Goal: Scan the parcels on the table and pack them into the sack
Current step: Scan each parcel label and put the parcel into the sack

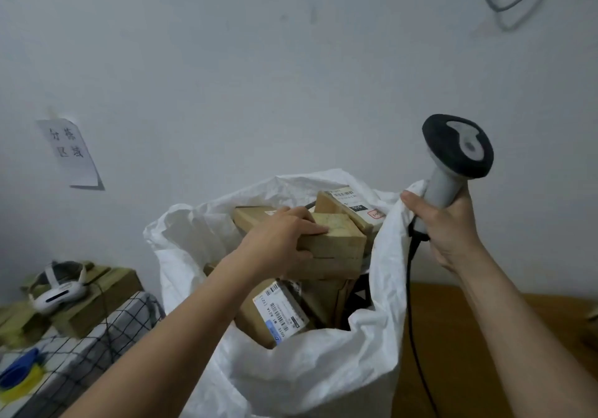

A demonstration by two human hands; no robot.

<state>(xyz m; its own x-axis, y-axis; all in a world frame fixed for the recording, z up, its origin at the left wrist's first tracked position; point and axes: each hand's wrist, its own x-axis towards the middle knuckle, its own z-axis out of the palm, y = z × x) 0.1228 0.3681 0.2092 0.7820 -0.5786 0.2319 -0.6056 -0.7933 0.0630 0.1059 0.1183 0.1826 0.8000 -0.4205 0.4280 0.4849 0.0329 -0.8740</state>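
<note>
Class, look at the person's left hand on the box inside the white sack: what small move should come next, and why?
Probably letting go: the left hand grips a cardboard box already lying atop other parcels inside the white sack, while the right hand holds the barcode scanner and the sack's rim.

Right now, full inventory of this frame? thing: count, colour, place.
woven plastic sack: 1, white, centre, mouth open
cardboard parcels in the sack: at least 4, brown; one gripped on top, one labelled lower down
handheld barcode scanner: 1, grey and black, raised at right, black cable hanging
wooden table: 1, brown, right of sack
paper sign: 1, white, on left wall
headset: 1, white, on boxes at left
checked cloth: 1, white and black, lower left
left hand: grips top parcel
right hand: holds scanner and sack rim
</note>
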